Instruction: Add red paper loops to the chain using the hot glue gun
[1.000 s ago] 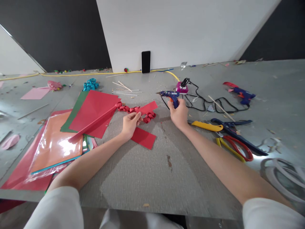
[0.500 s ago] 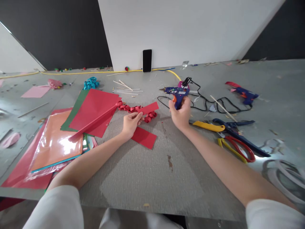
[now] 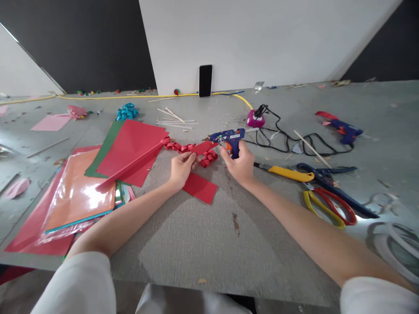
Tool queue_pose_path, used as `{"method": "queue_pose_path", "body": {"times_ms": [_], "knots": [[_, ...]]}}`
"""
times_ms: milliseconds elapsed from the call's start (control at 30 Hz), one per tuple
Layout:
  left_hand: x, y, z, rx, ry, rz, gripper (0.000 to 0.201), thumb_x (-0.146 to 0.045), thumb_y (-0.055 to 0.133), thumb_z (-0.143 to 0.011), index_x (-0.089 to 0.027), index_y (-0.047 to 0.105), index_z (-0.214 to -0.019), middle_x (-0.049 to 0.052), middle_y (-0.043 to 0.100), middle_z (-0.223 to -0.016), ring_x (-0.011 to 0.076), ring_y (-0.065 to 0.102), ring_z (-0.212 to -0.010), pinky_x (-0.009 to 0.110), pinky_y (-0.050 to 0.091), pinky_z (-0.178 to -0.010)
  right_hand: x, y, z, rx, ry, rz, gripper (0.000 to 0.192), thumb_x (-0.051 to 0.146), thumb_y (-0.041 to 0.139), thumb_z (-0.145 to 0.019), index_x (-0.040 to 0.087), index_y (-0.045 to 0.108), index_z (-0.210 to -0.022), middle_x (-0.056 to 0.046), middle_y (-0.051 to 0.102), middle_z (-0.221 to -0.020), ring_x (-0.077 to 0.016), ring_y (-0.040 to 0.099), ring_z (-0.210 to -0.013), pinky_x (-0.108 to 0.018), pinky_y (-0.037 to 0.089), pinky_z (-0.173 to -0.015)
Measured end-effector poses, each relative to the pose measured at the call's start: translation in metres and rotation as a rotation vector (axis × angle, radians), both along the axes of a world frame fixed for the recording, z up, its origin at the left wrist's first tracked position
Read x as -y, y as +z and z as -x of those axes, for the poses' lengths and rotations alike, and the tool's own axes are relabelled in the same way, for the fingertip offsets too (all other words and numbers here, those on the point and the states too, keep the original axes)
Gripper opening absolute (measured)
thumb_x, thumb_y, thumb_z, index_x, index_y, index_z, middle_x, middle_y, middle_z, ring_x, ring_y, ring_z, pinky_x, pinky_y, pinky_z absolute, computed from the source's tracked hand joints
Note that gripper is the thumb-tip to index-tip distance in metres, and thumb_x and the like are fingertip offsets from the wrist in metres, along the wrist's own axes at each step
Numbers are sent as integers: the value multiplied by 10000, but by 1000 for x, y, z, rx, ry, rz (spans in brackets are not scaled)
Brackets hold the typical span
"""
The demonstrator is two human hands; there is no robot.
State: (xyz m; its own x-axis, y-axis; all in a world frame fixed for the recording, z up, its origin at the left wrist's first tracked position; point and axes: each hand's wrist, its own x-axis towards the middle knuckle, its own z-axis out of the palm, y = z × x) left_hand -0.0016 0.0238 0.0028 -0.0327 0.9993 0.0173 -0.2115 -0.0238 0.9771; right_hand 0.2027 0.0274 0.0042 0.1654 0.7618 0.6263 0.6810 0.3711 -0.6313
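Note:
Between thumb and fingers, my left hand (image 3: 182,169) pinches a red paper strip (image 3: 201,148). My right hand (image 3: 240,163) is wrapped round the grip of a blue hot glue gun (image 3: 231,138) with an orange trigger. Its nozzle points left, over the strip's far right end; whether it touches the paper I cannot tell. Behind the strip lies a row of curled red paper pieces (image 3: 208,158). A wider red paper piece (image 3: 201,188) rests on the table just below my left hand.
To the left lie red sheets (image 3: 131,144), a green sheet (image 3: 106,152) and an orange pack (image 3: 81,192). On the right are a yellow utility knife (image 3: 291,173), scissors (image 3: 327,207), blue pliers-like cutters (image 3: 343,192) and a second glue gun (image 3: 345,130). A phone (image 3: 205,81) leans on the wall.
My right hand has brought the glue gun left, so its nozzle is now at the red strip's end. The purple power block behind it has come into fuller view. My left hand keeps its pinch.

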Motion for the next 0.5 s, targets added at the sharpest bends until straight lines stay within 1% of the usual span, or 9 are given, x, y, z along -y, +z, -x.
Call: {"method": "queue_pose_path", "body": {"times_ms": [167, 300, 500], "knots": [[4, 4, 0, -62, 22, -16, 257, -359, 725, -855, -145, 721, -712, 46, 705, -702, 73, 467, -527, 218, 373, -520, 3, 0, 1, 116, 54, 40, 374, 628, 541, -986, 264, 546, -903, -57, 664, -778, -250, 653, -726, -417, 568, -735], [6, 6, 0, -92, 21, 2, 245, -345, 714, -851, -141, 735, -715, 51, 703, -699, 74, 469, -532, 212, 364, -513, 5, 0, 3, 139, 70, 55, 346, 596, 542, -992, 258, 552, -917, -72, 678, -799, -254, 663, -735, -401, 555, -719], [4, 2, 1, -110, 23, -7, 219, -326, 692, -854, -135, 767, -777, 47, 707, -703, 79, 494, -557, 206, 377, -536, 5, -3, 5, 160, 85, 77, 311, 546, 557, -986, 237, 582, -993, -96, 706, -858, -276, 693, -799, -397, 552, -741]]}}
